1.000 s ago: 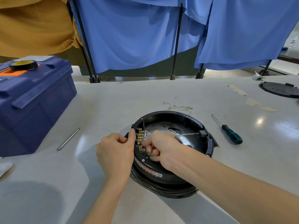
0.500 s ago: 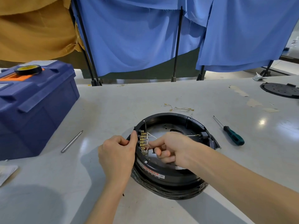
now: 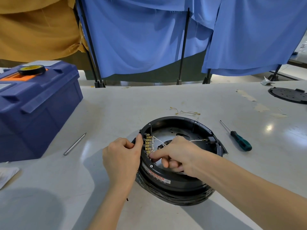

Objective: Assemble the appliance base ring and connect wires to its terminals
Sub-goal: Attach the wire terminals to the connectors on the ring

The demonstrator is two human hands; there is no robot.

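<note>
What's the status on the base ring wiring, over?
Left hand grips base ring rim. Right hand pinches at brass terminals, white wires leading in. Screwdriver lies clear, rightward.

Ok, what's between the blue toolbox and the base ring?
A slim metal rod on the table, touching neither toolbox nor base ring; the left hand grips the ring's rim. Head view.
</note>
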